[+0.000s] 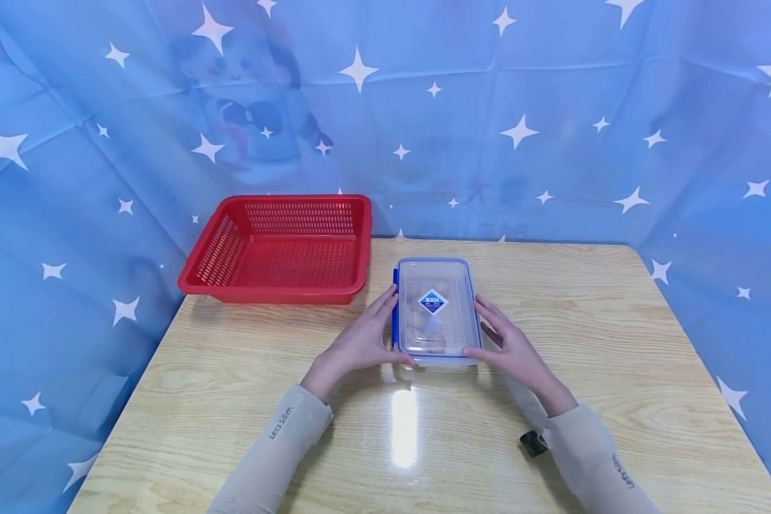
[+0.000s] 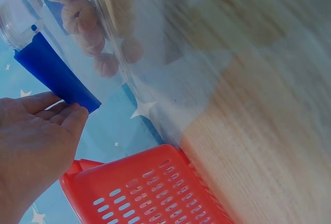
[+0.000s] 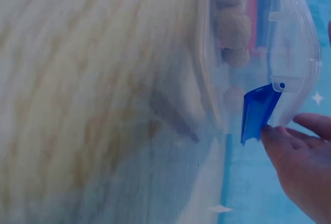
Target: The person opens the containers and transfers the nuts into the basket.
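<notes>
A clear plastic food container (image 1: 440, 328) with a blue-edged lid stands on the table in front of me. Several round, tan, walnut-like things (image 2: 78, 16) show through its wall. At its left side my left hand (image 1: 363, 339) holds the near corner, fingers against a blue latch (image 2: 57, 74) and thumb along the front. My right hand (image 1: 514, 357) holds the right side, its thumb at the lid's near corner. In the right wrist view its fingertips touch another blue latch (image 3: 258, 113), which stands out from the wall.
A red perforated plastic basket (image 1: 276, 291) stands at the back left of the wood-grain table (image 1: 617, 343). Behind and beside the table hangs a blue curtain (image 1: 462, 107) with white stars. A small black device (image 1: 533, 444) sits by the right cuff.
</notes>
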A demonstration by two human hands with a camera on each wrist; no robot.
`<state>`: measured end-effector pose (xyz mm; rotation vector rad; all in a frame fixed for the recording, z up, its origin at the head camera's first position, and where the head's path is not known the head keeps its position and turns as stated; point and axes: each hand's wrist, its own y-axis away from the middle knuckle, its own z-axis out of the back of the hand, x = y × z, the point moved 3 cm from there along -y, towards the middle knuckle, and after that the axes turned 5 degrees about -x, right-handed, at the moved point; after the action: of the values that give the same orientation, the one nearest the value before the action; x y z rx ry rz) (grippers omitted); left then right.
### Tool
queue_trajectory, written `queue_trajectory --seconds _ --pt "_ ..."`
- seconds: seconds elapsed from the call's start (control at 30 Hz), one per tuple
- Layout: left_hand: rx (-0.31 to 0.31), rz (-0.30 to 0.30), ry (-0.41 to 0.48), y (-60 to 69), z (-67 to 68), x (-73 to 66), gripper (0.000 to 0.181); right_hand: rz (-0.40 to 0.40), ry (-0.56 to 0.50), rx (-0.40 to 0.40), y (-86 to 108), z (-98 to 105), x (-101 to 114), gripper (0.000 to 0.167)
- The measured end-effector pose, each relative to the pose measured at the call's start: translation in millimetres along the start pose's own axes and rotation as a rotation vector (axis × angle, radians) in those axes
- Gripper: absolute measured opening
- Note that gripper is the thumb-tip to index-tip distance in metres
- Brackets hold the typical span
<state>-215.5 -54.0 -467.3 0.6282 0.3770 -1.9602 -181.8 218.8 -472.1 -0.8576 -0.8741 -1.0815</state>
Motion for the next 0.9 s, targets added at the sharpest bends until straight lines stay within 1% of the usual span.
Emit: queue_trajectory --seconds 0.23,0.47,0.63,0.77,0.8,0.9 --pt "-0.003 -0.003 0.014 -0.1 0.4 0.8 0.122 0.03 0.015 -0.003 0.9 -3.7 -3.1 0.092" --pt "-0.008 -0.007 0.024 -0.8 0.7 0.2 0.122 0.016 0.021 -0.007 0.6 -7.3 -3.5 0.098" --pt "-0.014 -0.012 0.044 -0.6 0.9 -0.6 0.123 0.019 0.02 -0.014 0.3 -8.7 -3.6 0.099" --pt "-0.026 0.001 0.114 -1.3 0.7 -0.6 0.115 0.02 0.016 -0.019 0.7 -8.9 -4.3 0.098" --pt "-0.031 0.009 0.143 -1.7 0.7 -0.5 0.112 0.018 0.014 -0.019 0.8 -8.9 -4.4 0.098" --pt "-0.054 0.032 0.271 -3.6 0.5 0.3 0.099 0.011 0.007 -0.021 1.2 -8.7 -4.3 0.098"
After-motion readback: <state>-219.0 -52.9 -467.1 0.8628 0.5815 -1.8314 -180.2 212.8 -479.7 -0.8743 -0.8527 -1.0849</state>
